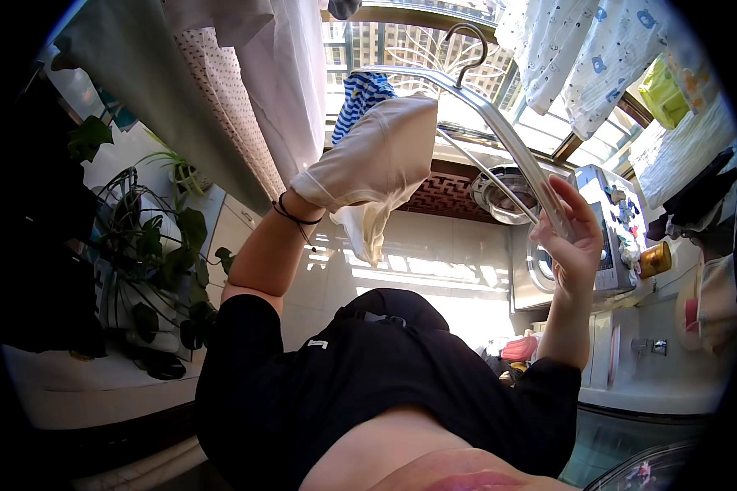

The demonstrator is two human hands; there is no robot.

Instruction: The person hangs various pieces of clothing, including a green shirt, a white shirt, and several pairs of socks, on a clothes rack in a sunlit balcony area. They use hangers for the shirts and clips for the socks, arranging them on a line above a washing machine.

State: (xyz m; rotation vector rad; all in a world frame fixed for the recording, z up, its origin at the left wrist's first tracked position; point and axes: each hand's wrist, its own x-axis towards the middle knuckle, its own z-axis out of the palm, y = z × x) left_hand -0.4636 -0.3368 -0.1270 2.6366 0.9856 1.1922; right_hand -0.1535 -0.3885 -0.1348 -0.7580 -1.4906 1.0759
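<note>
A cream cloth garment [384, 144] is pulled over my left hand like a sleeve, down to the wrist [301, 212] with its dark cord bracelet. The cloth hides that hand's fingers. In my right hand [571, 236] is the right end of a metal clothes hanger [485, 110], pinched between thumb and fingers. Its hook [482, 43] points up towards the window. The hanger's left shoulder reaches above the cream garment. A blue-and-white striped cloth [362, 101] shows below that shoulder, partly behind the cream garment; whether it hangs on the hanger I cannot tell.
Hung laundry, including a white curtain-like cloth [282, 86] and a bear-print cloth [614, 55], flanks the window. Leafy potted plants [159, 245] stand at left. On the right are a washing machine [531, 267], an amber jar [655, 259] and a sink [663, 380] with a tap.
</note>
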